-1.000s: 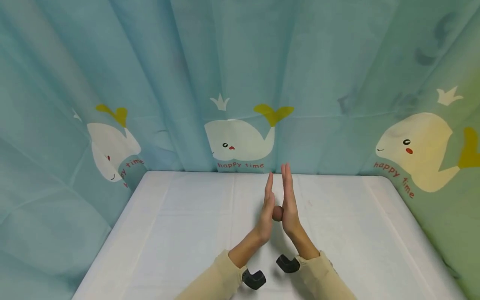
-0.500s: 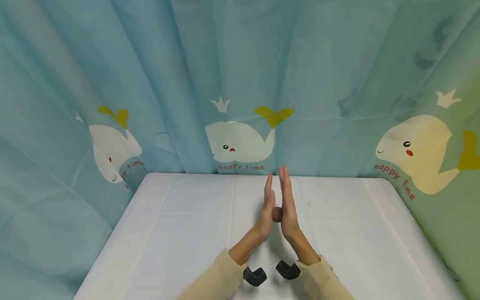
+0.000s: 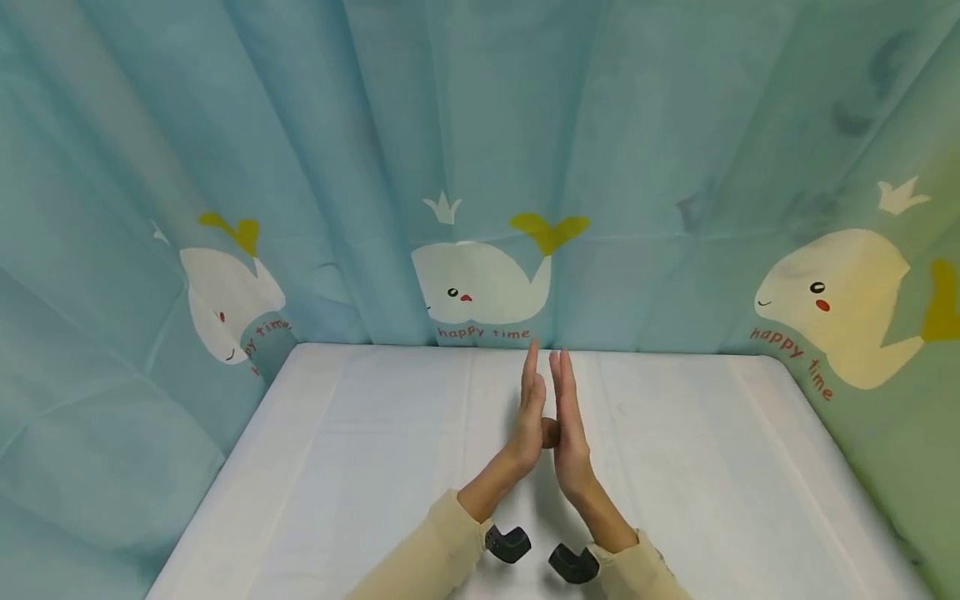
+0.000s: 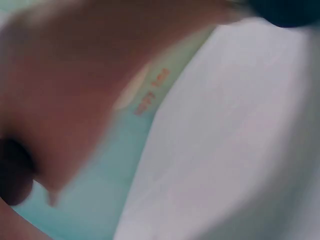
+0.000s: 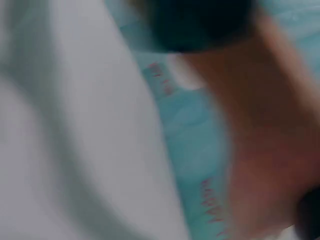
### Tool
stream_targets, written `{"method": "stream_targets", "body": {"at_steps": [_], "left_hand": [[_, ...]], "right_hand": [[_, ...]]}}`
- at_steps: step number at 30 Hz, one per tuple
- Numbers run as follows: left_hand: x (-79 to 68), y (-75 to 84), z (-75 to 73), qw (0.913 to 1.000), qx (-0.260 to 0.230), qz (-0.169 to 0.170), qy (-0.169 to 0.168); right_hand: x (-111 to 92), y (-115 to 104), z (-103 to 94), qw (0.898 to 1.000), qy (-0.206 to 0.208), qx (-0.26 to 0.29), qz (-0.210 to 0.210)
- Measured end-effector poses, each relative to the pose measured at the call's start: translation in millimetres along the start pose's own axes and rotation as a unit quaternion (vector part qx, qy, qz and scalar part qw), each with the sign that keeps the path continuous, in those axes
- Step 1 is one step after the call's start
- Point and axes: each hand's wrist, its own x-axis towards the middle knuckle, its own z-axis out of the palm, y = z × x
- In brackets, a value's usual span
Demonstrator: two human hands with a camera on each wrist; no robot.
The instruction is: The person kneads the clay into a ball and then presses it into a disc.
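Observation:
A small round brown ball (image 3: 551, 432), like a lump of clay, sits between my two upright palms above the white table in the head view. My left hand (image 3: 531, 421) presses it from the left with straight fingers. From the right, the palm of my right hand (image 3: 570, 433) presses it too, fingers straight and pointing forward. Part of the ball is hidden by the palms. In the left wrist view the ball (image 4: 15, 172) shows dark at the left edge. The right wrist view is blurred, and the ball (image 5: 310, 215) appears at its right edge.
The white-covered table (image 3: 375, 467) spreads beneath both hands. A blue-green curtain (image 3: 637, 167) printed with whales hangs along its back and sides. Black wrist-worn devices (image 3: 508, 544) stick out inward from both beige sleeves (image 3: 431, 550).
My right hand has slid back toward me and slightly left, while my left hand has shifted slightly forward and left. The ball has moved a little left and stays between the palms.

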Motion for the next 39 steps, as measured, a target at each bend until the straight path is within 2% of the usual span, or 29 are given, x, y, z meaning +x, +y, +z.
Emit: {"method": "stream_targets", "body": {"at_steps": [3,6,8,11,13,15,18,20,22,25,29,31,33,36,39], "left_hand": [[-5.4,0.6,4.1,0.9998,-0.012,-0.007,-0.015],[-9.1,10.8,7.2,0.9992,-0.012,-0.002,-0.038],[-8.0,15.6,6.2,0.9988,-0.011,0.005,-0.047],[-2.7,17.0,0.9,0.9993,-0.011,0.015,-0.034],[1.0,13.6,-3.0,0.9997,-0.007,0.015,-0.015],[2.3,7.7,-5.5,0.9999,-0.004,0.009,-0.007],[-2.6,1.0,-4.1,0.9998,-0.002,-0.004,-0.019],[-7.5,0.8,-1.1,0.9993,-0.012,-0.009,-0.034],[-10.8,5.2,2.0,0.9986,-0.025,-0.009,-0.045],[-9.0,14.4,3.5,0.9980,-0.033,0.008,-0.053],[-1.6,15.4,-2.1,0.9994,-0.016,0.011,-0.028],[-1.1,8.9,-5.6,0.9998,-0.012,-0.008,-0.012],[-3.6,3.2,-6.7,0.9996,-0.008,-0.025,-0.010],[-10.2,1.9,-2.8,0.9986,-0.016,-0.031,-0.039],[-14.0,12.5,3.0,0.9974,-0.031,-0.020,-0.062]], "right_hand": [[10.6,-3.6,-7.5,1.000,0.011,-0.014,0.008],[15.3,7.0,-15.4,0.999,0.034,-0.012,0.038],[11.2,15.5,-16.0,0.998,0.033,-0.008,0.051],[-1.8,21.4,-7.3,0.998,0.010,-0.001,0.055],[-8.4,18.8,-0.3,0.999,-0.009,0.003,0.045],[-8.1,12.3,3.9,0.999,-0.011,0.008,0.032],[1.9,3.1,0.4,1.000,0.009,0.013,0.022],[9.1,1.3,-5.4,0.999,0.027,0.016,0.034],[12.2,4.6,-10.5,0.998,0.037,0.020,0.053],[7.8,14.1,-11.4,0.997,0.033,0.020,0.073],[-8.5,17.4,-1.2,0.999,-0.001,0.013,0.052],[-14.0,11.9,4.0,0.999,-0.013,0.009,0.041],[-13.5,4.8,5.7,0.999,-0.012,0.004,0.033],[-3.5,-1.5,-0.8,0.999,0.010,0.003,0.031],[5.5,1.9,-10.0,0.998,0.033,0.011,0.043]]}}
